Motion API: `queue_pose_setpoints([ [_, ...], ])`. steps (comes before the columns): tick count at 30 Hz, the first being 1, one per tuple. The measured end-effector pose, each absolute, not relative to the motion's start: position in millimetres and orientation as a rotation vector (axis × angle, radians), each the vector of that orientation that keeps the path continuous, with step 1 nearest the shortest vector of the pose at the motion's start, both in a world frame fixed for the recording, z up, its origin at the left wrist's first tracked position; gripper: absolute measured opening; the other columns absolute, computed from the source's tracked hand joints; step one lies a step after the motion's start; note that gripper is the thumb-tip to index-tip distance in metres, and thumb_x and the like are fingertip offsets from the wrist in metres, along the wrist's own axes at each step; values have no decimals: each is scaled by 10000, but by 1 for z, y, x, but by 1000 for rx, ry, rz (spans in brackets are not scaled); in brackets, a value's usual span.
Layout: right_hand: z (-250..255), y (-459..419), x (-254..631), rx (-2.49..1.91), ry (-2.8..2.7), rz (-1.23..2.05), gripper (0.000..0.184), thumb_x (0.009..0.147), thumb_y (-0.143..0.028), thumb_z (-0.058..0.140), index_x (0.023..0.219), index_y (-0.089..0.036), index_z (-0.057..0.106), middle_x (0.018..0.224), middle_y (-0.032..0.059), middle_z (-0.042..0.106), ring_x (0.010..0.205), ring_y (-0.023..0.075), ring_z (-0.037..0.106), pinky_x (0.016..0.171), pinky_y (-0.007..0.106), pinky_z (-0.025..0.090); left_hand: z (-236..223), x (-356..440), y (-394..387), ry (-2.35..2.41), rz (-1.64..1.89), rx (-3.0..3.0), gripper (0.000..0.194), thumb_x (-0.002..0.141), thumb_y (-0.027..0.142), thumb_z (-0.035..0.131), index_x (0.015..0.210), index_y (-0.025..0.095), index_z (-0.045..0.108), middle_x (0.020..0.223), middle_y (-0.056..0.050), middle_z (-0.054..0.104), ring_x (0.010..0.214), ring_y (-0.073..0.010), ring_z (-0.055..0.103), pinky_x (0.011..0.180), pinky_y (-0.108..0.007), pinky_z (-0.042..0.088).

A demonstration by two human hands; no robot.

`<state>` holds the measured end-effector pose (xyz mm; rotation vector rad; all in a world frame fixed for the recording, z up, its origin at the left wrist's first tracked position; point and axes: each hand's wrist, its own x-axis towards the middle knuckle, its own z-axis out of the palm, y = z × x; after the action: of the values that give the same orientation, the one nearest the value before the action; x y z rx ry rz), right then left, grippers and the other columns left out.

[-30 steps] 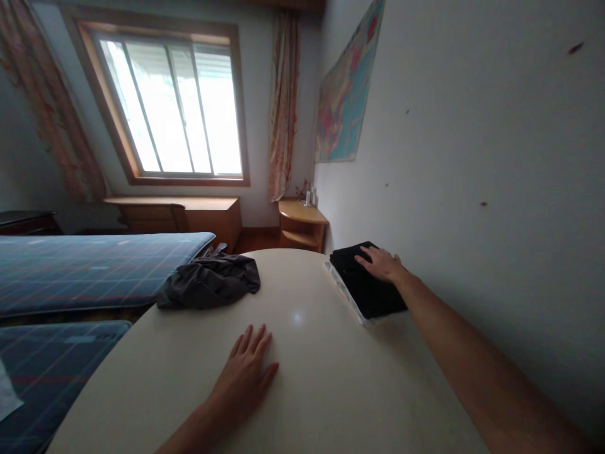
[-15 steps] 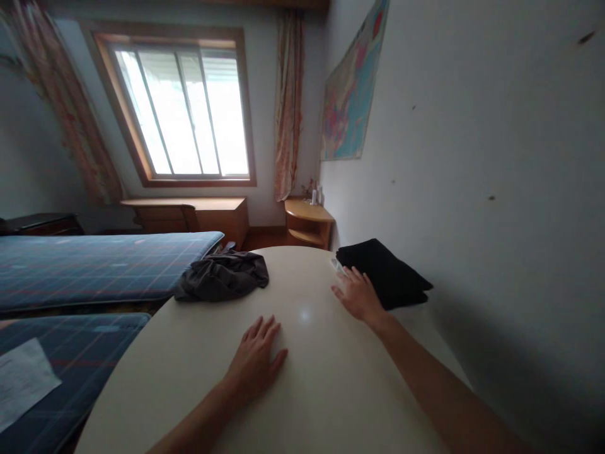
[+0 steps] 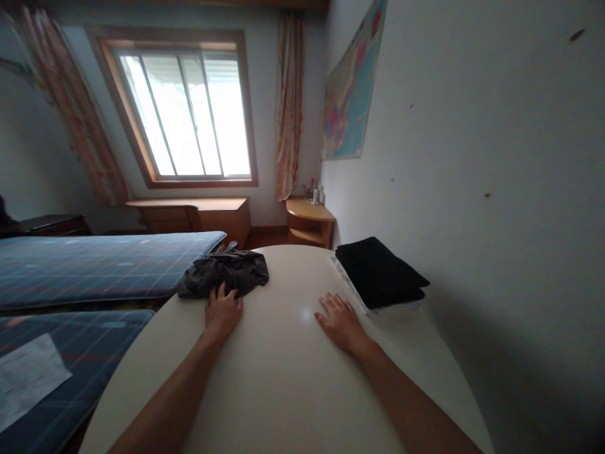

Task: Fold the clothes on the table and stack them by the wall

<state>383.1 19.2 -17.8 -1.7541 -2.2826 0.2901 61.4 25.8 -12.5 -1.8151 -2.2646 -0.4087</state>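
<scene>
Judging by how things lie, the black cloth [image 3: 380,271] looks finished: a flat, folded pad with even edges, on a clear plastic wrap [image 3: 351,285] at the right of the desk [image 3: 283,378], close to the wall [image 3: 449,239]; the grey cloth [image 3: 236,271] looks left over, a loose, crumpled heap at the desk's far left rim, near the mattress [image 3: 132,265], with no fold to be seen in it.

The grey cloth's longest spread runs left to right, its left end slightly nearer the person; being bunched up, it has no clear front, and I cannot tell which way it points; the black cloth's long axis runs from the far end towards the person, slanting right as it comes nearer.

The left hand [image 3: 223,315] has its fingers apart at the grey cloth's near edge, seemingly touching it; no pinch shows; the right hand [image 3: 341,323] lies palm down over the desk, fingers spread and holding nothing, just beside the wrap.
</scene>
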Motion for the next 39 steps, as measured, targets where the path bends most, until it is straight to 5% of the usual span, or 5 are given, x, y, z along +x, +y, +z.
queue_pose_setpoints([
  [6, -20, 19, 381, -1744, -2263, 290, 600, 962, -475, 389, 1470, -159, 444, 1575, 122, 331, 1470, 285, 232, 1187, 476, 139, -5, 79, 10, -2179, -330, -2014, 322, 978, 214, 365, 988, 165, 683, 1030, -126, 698, 952, -267, 653, 856, -373, 457],
  [18, -7, -1, 380, -872, -2598, 414, 557, 747, -321, 738, 1287, -259, 615, 1522, 72, 434, 1451, 290, 290, 1151, 450, 295, 22, 170, -54, -1606, -534, -2911, 215, 962, 292, 488, 888, 251, 686, 851, -2, 750, 762, -168, 705, 666, -221, 443],
  [22, 4, -4, 388, -957, -2529, 380, 212, 827, -167, 589, 987, -233, 713, 1102, 44, 721, 1224, 229, 566, 1038, 361, 405, 27, 157, -54, -1451, -938, -2698, 212, 941, 263, 498, 1081, 241, 656, 1116, -49, 704, 1016, -204, 651, 904, -307, 478],
  [27, 14, 5, 413, -1614, -2146, 168, 195, 923, -220, 461, 946, -161, 646, 886, 89, 702, 802, 197, 653, 738, 282, 447, 20, 123, -37, -1670, -851, -2150, 566, 846, 345, 619, 1372, 179, 488, 1436, -148, 493, 1344, -348, 406, 1142, -528, 258],
  [39, 14, -23, 376, -970, -2456, 177, 783, 839, -444, 638, 1510, -202, 316, 1515, 140, 421, 1411, 274, 355, 1194, 505, 154, 22, 129, -40, -1878, -690, -2329, 237, 907, 147, 521, 1123, 224, 581, 1082, -55, 634, 961, -221, 631, 852, -314, 468],
])
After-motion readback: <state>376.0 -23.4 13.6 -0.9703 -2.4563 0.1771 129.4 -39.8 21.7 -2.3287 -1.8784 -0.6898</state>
